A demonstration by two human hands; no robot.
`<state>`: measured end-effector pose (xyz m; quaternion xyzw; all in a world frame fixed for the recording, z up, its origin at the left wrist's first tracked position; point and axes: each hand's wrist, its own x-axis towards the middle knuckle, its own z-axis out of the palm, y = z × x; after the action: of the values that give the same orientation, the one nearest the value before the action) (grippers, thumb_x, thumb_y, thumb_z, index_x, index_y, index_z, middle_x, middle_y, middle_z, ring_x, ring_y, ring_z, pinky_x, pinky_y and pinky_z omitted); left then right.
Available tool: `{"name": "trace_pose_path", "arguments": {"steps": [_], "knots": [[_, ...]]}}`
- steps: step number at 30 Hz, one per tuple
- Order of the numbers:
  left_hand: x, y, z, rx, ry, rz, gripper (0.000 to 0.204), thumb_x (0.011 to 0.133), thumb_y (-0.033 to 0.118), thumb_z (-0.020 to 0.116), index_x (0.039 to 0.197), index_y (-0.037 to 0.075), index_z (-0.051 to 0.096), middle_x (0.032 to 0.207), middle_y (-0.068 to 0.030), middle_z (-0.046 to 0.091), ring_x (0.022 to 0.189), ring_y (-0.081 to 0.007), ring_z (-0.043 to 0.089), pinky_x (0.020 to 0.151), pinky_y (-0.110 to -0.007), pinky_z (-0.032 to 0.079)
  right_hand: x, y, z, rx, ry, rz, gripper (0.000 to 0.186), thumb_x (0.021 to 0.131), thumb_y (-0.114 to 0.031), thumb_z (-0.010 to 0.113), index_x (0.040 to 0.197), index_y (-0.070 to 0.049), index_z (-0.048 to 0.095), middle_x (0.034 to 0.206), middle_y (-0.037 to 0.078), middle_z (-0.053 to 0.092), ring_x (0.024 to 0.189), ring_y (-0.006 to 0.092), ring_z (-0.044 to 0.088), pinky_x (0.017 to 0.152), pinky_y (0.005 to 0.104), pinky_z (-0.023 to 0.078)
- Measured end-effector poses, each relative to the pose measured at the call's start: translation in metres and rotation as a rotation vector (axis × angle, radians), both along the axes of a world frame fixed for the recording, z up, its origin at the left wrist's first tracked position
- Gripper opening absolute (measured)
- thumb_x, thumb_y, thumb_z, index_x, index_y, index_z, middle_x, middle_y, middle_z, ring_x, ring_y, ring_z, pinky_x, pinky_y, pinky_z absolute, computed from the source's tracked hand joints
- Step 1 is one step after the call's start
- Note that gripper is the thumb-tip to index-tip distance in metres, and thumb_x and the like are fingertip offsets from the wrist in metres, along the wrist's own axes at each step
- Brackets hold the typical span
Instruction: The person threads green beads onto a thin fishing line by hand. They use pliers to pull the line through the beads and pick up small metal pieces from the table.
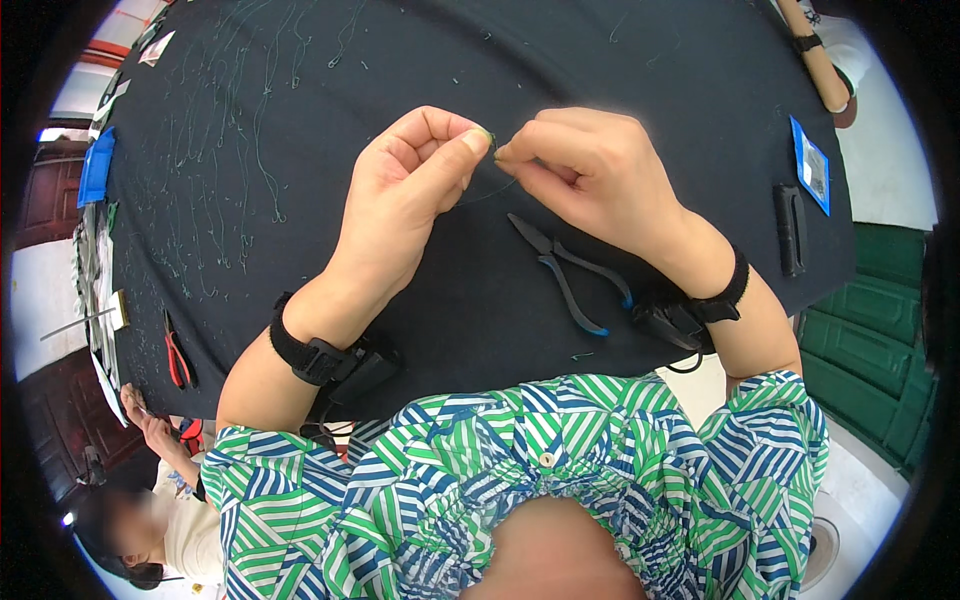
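Green, blue and white cloth of the person's blouse (pixel 420 470) comes nearest, against the black-draped table (pixel 440 310). Past it lie pliers (pixel 549 247) with blue-tipped handles, nose angled up and left. Beyond them, the left hand (pixel 410 175) and right hand (pixel 600 175) come almost tip to tip, thumb and fingertips of each pinched on a thin dark green thread (pixel 488 198). From where I stand it looks feather-light, limp and soft, likely prone to tangling; a fingertip pinch seems the surest hold. Its held part bridges the narrow gap between the pinches; a slack length bows beneath, running roughly left to right. Farther left, loose threads (pixel 258 135) stretch mostly away from the person.
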<state>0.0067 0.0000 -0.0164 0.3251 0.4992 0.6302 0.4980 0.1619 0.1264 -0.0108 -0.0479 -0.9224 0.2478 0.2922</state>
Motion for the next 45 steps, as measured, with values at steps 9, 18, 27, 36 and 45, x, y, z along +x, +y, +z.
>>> {"name": "trace_pose_path", "arguments": {"steps": [9, 18, 27, 36, 45], "knots": [[0.000, -0.001, 0.000, 0.011, -0.011, 0.015, 0.012, 0.093, 0.015, 0.062, 0.096, 0.003, 0.061, 0.071, 0.0068, 0.052, 0.059, 0.0005, 0.038, 0.051, -0.017, 0.027, 0.000, -0.002, 0.003, 0.031, 0.009, 0.058, 0.009, 0.078, -0.012, 0.069, 0.079, -0.007, 0.061, 0.072, 0.008, 0.061, 0.066, 0.0253, 0.063, 0.058, 0.0342, 0.050], [-0.002, 0.000, -0.002, 0.017, 0.003, 0.051, 0.013, 0.093, 0.015, 0.062, 0.097, 0.003, 0.061, 0.072, 0.0070, 0.052, 0.059, 0.0008, 0.038, 0.051, -0.017, 0.027, 0.001, -0.005, 0.005, 0.105, 0.104, 0.011, 0.011, 0.081, -0.015, 0.069, 0.078, -0.008, 0.061, 0.070, 0.007, 0.062, 0.065, 0.0243, 0.063, 0.058, 0.0339, 0.050], [0.003, -0.004, 0.004, 0.022, -0.015, -0.031, 0.013, 0.093, 0.015, 0.063, 0.097, 0.002, 0.062, 0.071, 0.0059, 0.053, 0.059, 0.0003, 0.038, 0.052, -0.017, 0.027, -0.003, 0.000, -0.004, -0.055, -0.002, -0.044, 0.011, 0.082, -0.014, 0.069, 0.081, -0.005, 0.062, 0.070, 0.010, 0.061, 0.063, 0.0256, 0.062, 0.055, 0.0346, 0.047], [0.005, -0.004, 0.005, 0.011, 0.022, -0.014, 0.013, 0.092, 0.016, 0.063, 0.096, 0.003, 0.062, 0.072, 0.0053, 0.054, 0.060, 0.0003, 0.039, 0.052, -0.016, 0.028, -0.005, -0.003, -0.005, -0.201, -0.016, 0.062, 0.012, 0.081, -0.015, 0.070, 0.078, -0.005, 0.064, 0.067, 0.008, 0.058, 0.058, 0.0236, 0.058, 0.052, 0.0320, 0.045], [-0.001, -0.001, 0.002, -0.001, 0.073, 0.090, 0.013, 0.092, 0.015, 0.064, 0.097, 0.004, 0.062, 0.075, 0.0050, 0.056, 0.063, 0.0002, 0.043, 0.054, -0.016, 0.031, 0.000, -0.009, 0.004, 0.006, 0.089, 0.019, 0.009, 0.079, -0.014, 0.071, 0.080, -0.007, 0.066, 0.072, 0.007, 0.063, 0.065, 0.0246, 0.063, 0.057, 0.0332, 0.050]]}}
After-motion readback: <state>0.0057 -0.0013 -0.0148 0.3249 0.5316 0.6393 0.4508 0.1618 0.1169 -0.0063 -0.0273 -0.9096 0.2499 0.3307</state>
